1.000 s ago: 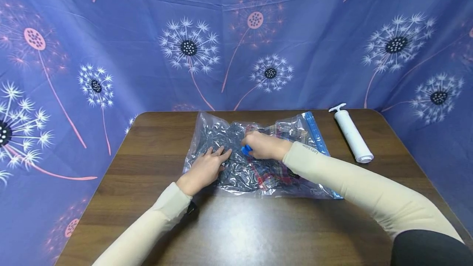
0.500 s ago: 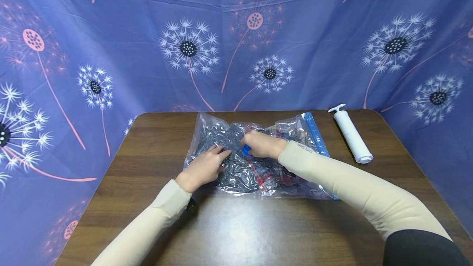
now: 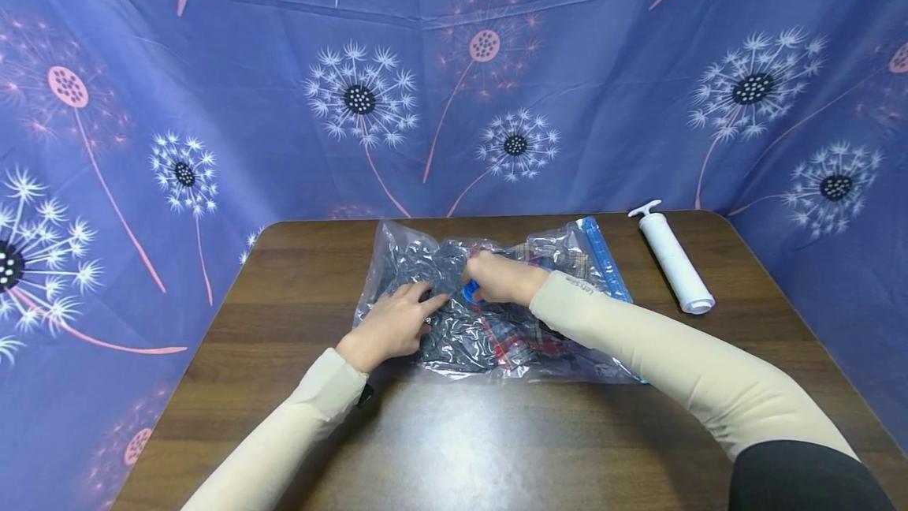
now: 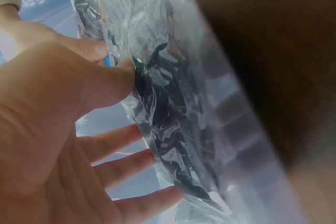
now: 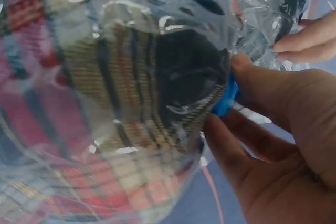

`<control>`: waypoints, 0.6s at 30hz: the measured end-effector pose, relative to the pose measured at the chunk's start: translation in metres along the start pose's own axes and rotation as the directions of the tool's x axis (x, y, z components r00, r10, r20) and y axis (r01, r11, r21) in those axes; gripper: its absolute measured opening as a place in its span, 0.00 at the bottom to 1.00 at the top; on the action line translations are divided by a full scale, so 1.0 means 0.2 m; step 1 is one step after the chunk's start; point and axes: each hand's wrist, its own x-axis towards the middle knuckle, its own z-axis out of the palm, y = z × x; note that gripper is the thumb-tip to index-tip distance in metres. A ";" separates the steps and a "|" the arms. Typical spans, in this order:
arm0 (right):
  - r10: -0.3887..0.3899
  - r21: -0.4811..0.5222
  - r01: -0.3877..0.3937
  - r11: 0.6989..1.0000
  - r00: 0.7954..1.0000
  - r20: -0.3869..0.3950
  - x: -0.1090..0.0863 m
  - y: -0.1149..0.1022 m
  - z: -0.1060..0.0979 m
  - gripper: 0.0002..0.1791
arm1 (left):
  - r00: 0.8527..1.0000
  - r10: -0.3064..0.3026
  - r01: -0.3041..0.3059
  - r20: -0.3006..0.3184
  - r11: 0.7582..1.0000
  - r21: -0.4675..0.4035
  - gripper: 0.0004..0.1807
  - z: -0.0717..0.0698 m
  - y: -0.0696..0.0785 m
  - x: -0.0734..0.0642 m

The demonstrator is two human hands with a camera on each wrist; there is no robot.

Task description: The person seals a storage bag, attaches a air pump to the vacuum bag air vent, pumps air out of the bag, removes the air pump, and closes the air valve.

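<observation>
A clear plastic vacuum storage bag (image 3: pixel 457 341) lies flat on the table, with dark fabric in its left part and plaid cloth (image 5: pixel 115 77) in its right part. My left hand (image 3: pixel 393 323) rests on the left side of the bag, fingers spread and fairly straight. In the left wrist view the thumb and fingertips (image 4: pixel 170 196) touch the plastic. Near the bag's middle, my right hand (image 3: pixel 502 277) pinches a round blue valve cap (image 5: pixel 227 97) between thumb and fingers. The hand hides part of the cap in the head view.
To the right of the bag lies a white hand pump (image 3: pixel 677 262) with a T-shaped handle. A blue zip strip (image 3: pixel 604 259) runs along the bag's right end. Behind the wooden table (image 3: pixel 284 282) hangs a blue curtain (image 3: pixel 426 101) with dandelion prints.
My left hand's fingers have drawn in a little on the bag. The right hand stays at the blue valve cap, its forearm shifting slightly. The head view has tilted a little.
</observation>
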 end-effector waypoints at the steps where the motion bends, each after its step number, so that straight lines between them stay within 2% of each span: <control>1: 0.016 -0.013 -0.016 1.000 1.000 0.013 0.00 0.00 0.00 0.13 | 1.000 0.008 -0.008 -0.008 1.000 0.007 0.33 0.00 0.00 0.00; 8: 0.163 -0.079 -0.156 0.985 0.982 0.099 0.01 0.00 -0.03 0.14 | 0.998 0.037 -0.037 -0.041 0.999 0.007 0.33 0.02 0.00 0.00; 12: 0.192 -0.092 -0.182 0.979 0.975 0.112 0.01 -0.01 -0.04 0.17 | 0.998 0.040 -0.041 -0.047 0.999 -0.005 0.33 0.02 -0.01 0.00; 18: 0.248 -0.055 -0.242 0.969 0.957 0.153 -0.01 0.00 -0.06 0.15 | 0.996 0.052 -0.055 -0.079 0.998 -0.033 0.32 0.01 0.02 -0.01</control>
